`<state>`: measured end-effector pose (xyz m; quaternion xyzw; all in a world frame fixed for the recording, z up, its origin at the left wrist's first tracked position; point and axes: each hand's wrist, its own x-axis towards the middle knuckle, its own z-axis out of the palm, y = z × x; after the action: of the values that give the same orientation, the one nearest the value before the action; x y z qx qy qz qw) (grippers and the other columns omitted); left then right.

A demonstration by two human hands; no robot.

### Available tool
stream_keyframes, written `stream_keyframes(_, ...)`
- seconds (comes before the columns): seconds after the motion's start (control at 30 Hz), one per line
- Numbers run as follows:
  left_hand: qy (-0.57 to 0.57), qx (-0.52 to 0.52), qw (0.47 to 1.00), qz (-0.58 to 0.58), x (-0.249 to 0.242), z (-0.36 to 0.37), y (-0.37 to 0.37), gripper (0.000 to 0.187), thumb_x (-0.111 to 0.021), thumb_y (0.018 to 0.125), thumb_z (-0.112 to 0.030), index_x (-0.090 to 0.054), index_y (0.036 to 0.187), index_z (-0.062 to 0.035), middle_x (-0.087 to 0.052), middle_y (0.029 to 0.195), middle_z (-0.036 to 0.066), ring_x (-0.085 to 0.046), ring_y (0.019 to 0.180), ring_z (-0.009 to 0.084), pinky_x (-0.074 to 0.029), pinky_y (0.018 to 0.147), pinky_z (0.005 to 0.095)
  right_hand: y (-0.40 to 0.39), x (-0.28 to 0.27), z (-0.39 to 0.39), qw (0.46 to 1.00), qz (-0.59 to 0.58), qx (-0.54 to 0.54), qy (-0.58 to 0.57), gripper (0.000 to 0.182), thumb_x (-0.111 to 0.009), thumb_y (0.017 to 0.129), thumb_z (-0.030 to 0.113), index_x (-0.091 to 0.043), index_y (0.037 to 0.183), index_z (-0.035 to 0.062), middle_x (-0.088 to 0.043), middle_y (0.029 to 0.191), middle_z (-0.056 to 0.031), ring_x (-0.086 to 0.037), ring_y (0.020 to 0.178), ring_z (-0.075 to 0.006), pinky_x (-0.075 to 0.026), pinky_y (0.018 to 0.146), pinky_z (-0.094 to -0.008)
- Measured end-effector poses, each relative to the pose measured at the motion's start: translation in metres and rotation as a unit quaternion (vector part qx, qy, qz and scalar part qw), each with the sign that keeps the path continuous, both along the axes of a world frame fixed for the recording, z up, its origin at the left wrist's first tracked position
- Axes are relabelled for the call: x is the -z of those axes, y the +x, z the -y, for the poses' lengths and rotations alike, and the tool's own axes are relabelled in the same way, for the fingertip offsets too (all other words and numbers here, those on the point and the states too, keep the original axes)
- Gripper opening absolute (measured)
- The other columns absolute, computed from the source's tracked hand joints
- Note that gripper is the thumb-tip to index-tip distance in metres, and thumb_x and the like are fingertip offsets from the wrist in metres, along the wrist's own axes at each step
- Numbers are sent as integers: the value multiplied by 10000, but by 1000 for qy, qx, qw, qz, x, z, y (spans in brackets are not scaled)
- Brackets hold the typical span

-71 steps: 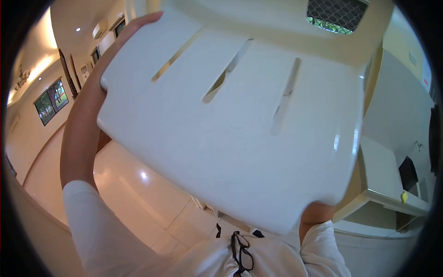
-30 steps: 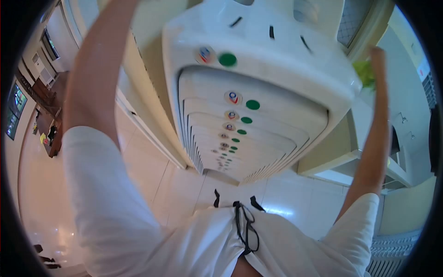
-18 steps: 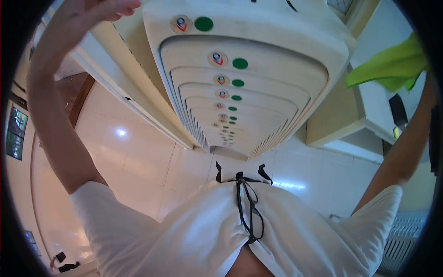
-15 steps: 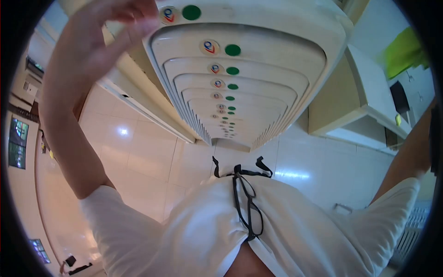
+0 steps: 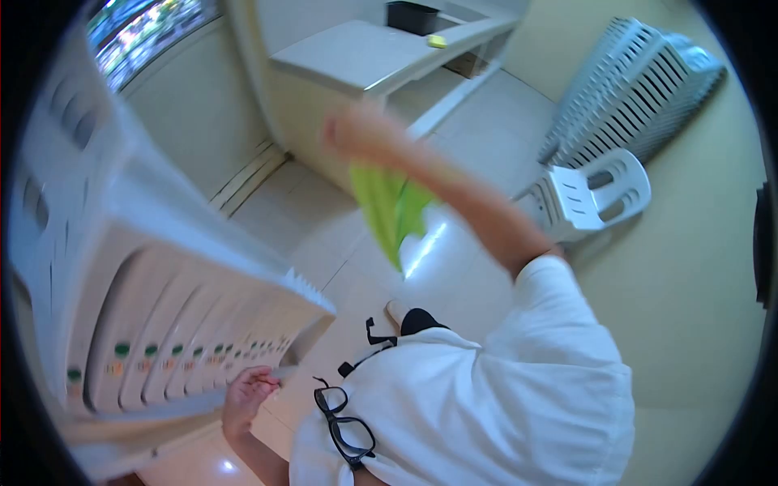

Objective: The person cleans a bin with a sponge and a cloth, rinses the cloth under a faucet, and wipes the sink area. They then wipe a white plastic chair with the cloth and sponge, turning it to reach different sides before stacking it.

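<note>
A tall stack of white plastic chairs (image 5: 186,235) stands at my left, with green dots and round stickers along the nested backrests. My left hand (image 5: 247,397) is beside the lower part of the stack, its fingers loosely bent and apart, holding nothing visible. In front of me, my right hand (image 5: 352,134) is raised and blurred by motion, closed on a bright green cloth (image 5: 389,206) that hangs below the forearm.
Ahead is a pale counter (image 5: 348,53) with a black bin (image 5: 412,18) and a small yellow item (image 5: 437,40). Against the right wall leans a stack of grey-blue chairs (image 5: 632,89), with a single white chair (image 5: 592,194) before it. Tiled floor (image 5: 324,235) lies between.
My view has swung to the right. The left hand has dropped from the top of the stack to its lower side. The right hand has swung the green cloth in front of me.
</note>
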<state>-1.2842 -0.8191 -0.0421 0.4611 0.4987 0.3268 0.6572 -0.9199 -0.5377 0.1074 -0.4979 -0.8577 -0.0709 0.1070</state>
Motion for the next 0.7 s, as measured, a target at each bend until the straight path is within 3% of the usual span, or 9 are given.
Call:
stream_keyframes(0.03,-20,-24,999,24,4,-13,21,318,-597,834,-14,-514,1135,47,-609,932,90,-592,851,145,-489,782,265,13,46,11,990,-129,23,-49,267,-513,793,256,-634,742,24,-607,667,-207,-604,672,-395,-488,624,-476)
stream_keyframes(0.1,-36,11,999,9,19,-46,59,316,-593,840,-22,-514,1138,48,-609,934,92,-593,854,144,-490,786,267,36,127,21,972,-117,73,-189,259,-574,744,241,-650,744,-7,-635,750,-212,-627,750,-371,-509,660,-448)
stream_keyframes(0.17,-57,37,998,-15,11,-74,100,314,-588,846,-29,-513,1141,48,-610,937,93,-594,858,143,-491,789,268,78,181,28,965,-115,90,-219,319,-559,758,322,-644,762,15,-630,743,-201,-613,720,-385,-493,649,-474)
stream_keyframes(0.33,-54,89,991,-83,13,-146,184,295,-571,875,-90,-528,1148,12,-615,932,81,-589,832,130,-484,743,256,203,268,52,858,-5,242,-452,442,-657,645,427,-693,922,84,-676,919,-120,-649,873,-287,-524,740,-397)
stream_keyframes(0.43,-56,85,981,-165,18,-189,248,283,-566,883,-112,-538,1151,-23,-618,925,62,-585,816,120,-474,716,246,297,356,82,788,78,281,-543,409,-701,629,280,-676,1005,122,-661,1025,-111,-638,947,-261,-520,772,-391)
stream_keyframes(0.47,-51,103,978,-174,25,-202,264,295,-570,881,-152,-543,1153,-43,-620,920,50,-583,812,115,-464,706,238,322,368,100,766,86,308,-557,391,-707,628,242,-681,1001,127,-661,1022,-124,-637,948,-274,-517,777,-397)
stream_keyframes(0.53,-68,139,966,-209,32,-228,302,306,-574,875,-166,-544,1151,-37,-618,910,48,-580,799,112,-462,697,238,371,400,151,791,0,358,-495,218,-592,749,178,-697,915,83,-666,971,-159,-645,911,-308,-518,741,-420)
stream_keyframes(0.6,-85,189,946,-250,45,-256,341,302,-574,877,-165,-538,1143,-27,-611,899,55,-582,789,121,-468,679,242,418,441,190,778,-56,436,-449,220,-553,768,200,-686,871,58,-666,914,-162,-644,865,-321,-512,748,-425)
stream_keyframes(0.7,-59,262,922,-279,58,-298,399,305,-570,882,-166,-534,1151,-27,-608,898,53,-580,787,122,-469,685,247,464,463,216,785,-100,439,-425,225,-539,795,203,-682,849,37,-657,897,-193,-637,856,-344,-510,741,-423)
